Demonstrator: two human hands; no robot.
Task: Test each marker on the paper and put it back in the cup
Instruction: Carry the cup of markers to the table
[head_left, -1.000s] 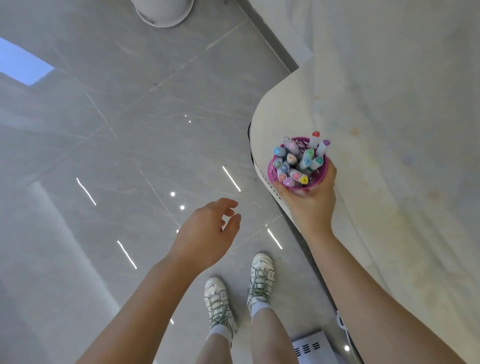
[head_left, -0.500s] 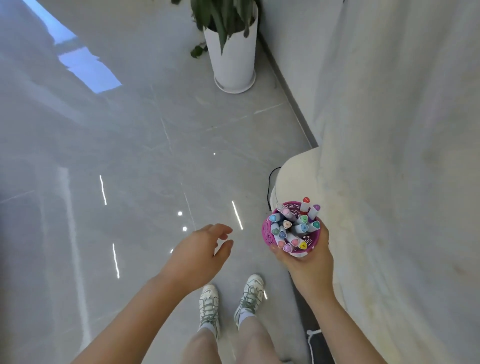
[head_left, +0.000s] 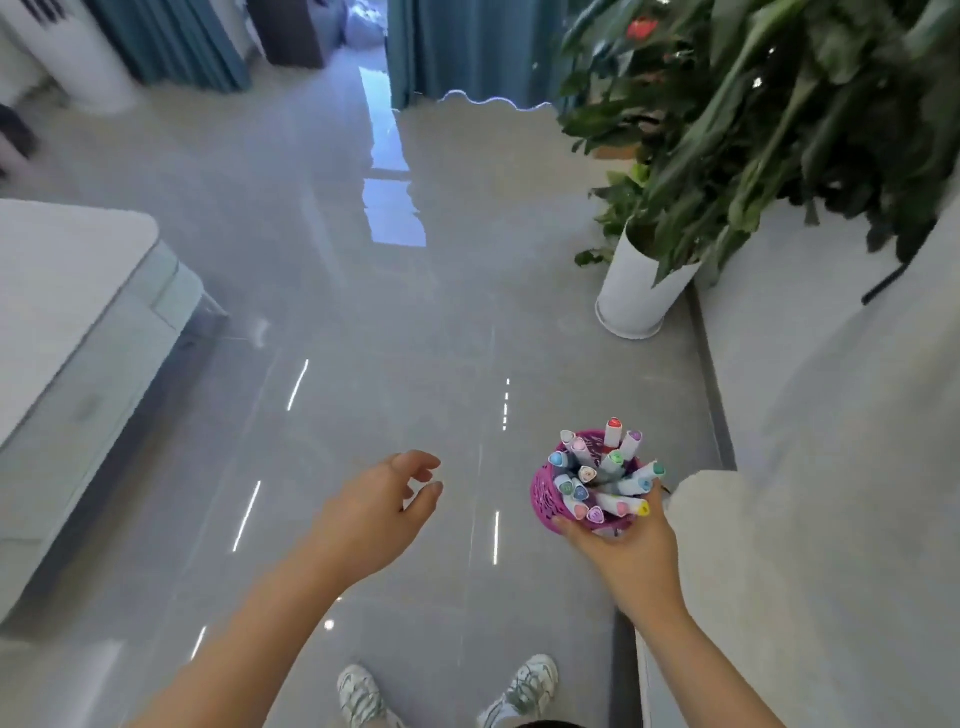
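Grey glossy floor tiles (head_left: 363, 338) spread through the room, with teal curtains (head_left: 467, 47) at the far end. A green leafy plant (head_left: 753, 130) in a white cylindrical pot (head_left: 636, 291) stands at the far right, and a white cloth-draped worktop (head_left: 831, 467) runs along the right. Both forearms reach forward. The left hand (head_left: 371, 512) hovers over the floor, fingers loosely curled, holding nothing. The right hand (head_left: 628, 551), just beside the worktop's edge, grips a pink mesh cup (head_left: 545, 493) packed with pastel-capped white markers (head_left: 605, 478), carried in the air.

The right hand (head_left: 634, 556) has carried the cup (head_left: 543, 496) off the table (head_left: 779, 571) edge.
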